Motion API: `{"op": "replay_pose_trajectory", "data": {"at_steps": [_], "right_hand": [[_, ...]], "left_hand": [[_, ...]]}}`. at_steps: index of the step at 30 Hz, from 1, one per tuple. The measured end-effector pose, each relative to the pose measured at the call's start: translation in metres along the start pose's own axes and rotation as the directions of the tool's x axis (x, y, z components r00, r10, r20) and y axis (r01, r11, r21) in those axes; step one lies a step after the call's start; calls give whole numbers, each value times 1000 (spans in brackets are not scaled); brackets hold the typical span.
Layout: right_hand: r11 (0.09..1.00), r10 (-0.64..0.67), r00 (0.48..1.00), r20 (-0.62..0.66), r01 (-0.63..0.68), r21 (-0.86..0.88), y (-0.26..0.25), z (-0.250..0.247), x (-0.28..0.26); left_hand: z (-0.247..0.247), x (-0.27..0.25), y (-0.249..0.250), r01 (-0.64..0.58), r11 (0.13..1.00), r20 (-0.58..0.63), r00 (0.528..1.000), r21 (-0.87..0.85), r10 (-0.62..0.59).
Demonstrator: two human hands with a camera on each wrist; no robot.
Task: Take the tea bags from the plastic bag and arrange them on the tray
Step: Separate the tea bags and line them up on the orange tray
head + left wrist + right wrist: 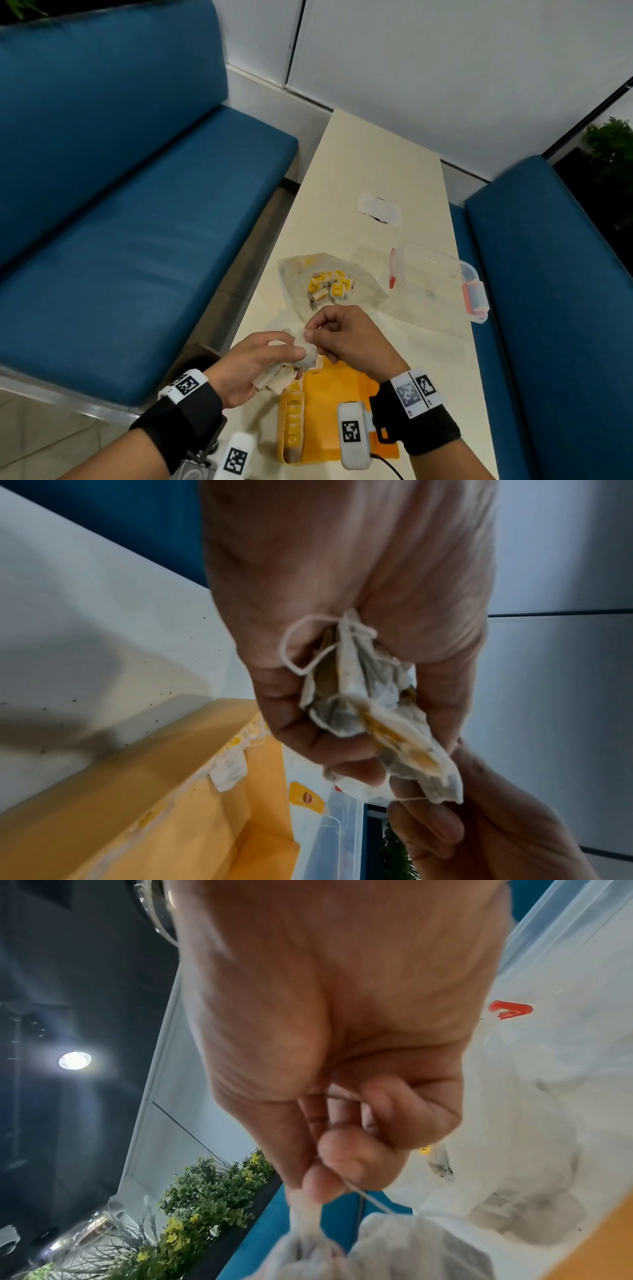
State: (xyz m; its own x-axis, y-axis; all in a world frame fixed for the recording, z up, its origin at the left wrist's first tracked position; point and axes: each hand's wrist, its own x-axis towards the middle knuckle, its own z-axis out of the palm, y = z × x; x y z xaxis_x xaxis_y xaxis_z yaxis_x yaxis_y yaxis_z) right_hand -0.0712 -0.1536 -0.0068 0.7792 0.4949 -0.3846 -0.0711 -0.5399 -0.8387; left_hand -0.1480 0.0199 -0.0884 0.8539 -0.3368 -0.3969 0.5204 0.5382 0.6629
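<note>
My left hand (pixel 260 359) grips a bunch of white tea bags (pixel 301 354) with tangled strings above the far end of the yellow tray (pixel 342 411). In the left wrist view the bunch (pixel 363 704) fills the curled fingers. My right hand (pixel 342 334) pinches one tea bag's top and string, seen close in the right wrist view (pixel 315 1199). A row of tea bags (pixel 294 421) lies along the tray's left side. The clear plastic bag (pixel 329 284) lies beyond my hands, with several yellow-tagged tea bags (pixel 330 286) inside.
A clear plastic box with red clips (pixel 442 284) lies on its side at the table's right edge. A white wrapper (pixel 380 209) lies farther back. Blue benches (pixel 137 240) flank the narrow cream table (pixel 370 164).
</note>
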Motion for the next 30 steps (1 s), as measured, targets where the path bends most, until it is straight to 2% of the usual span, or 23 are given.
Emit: {"op": "replay_pose_trajectory", "data": {"at_steps": [4, 10, 19, 23, 26, 28, 30], "right_hand": [[999, 34, 998, 45, -35, 18, 5, -8, -4], [960, 104, 988, 114, -70, -271, 23, -22, -9], [873, 175, 979, 103, -107, -475, 38, -23, -7], [923, 188, 976, 106, -139, -359, 42, -25, -9], [986, 138, 987, 79, -129, -108, 38, -24, -12], [992, 108, 991, 76, -113, 63, 30, -23, -13], [983, 86, 994, 62, -95, 155, 23, -22, -14]], "left_hand": [[-5, 1, 6, -7, 1000, -32, 999, 1, 7], [-16, 1, 13, -2, 1000, -82, 997, 20, 4], [-21, 2, 15, -1, 998, -80, 997, 66, 6], [-23, 3, 16, -15, 997, -90, 996, 73, 21], [-23, 3, 14, -15, 993, -128, 991, 117, 31], [-22, 5, 12, -12, 991, -154, 988, 133, 32], [-21, 7, 11, -12, 990, -166, 985, 143, 36]]}}
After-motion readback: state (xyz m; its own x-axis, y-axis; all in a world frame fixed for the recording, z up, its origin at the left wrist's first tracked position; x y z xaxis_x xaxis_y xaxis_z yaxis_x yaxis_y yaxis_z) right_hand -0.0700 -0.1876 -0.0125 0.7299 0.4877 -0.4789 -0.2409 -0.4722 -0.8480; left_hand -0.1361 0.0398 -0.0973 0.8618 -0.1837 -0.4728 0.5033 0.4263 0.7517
